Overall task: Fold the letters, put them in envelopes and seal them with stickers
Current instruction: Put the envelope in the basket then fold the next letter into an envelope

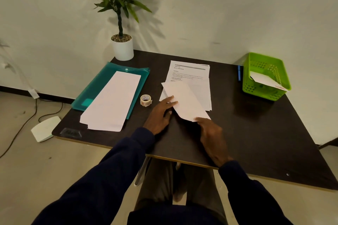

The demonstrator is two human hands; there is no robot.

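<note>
Folded letter (184,102) between both hands, at the middle of the table (256,133)

Slippage is the likely trouble: the sheet lies askew, partly over the stack of printed letters (192,75), and if either hold eases, its layers could slide and crease crooked, too wide for the envelopes (111,102). Left hand (161,113) lays fairly straight fingers (172,102) on the sheet's left edge; right hand (210,133) pinches its near corner with curled fingers. Sticker roll (146,100) stands just beside the left hand.
</note>
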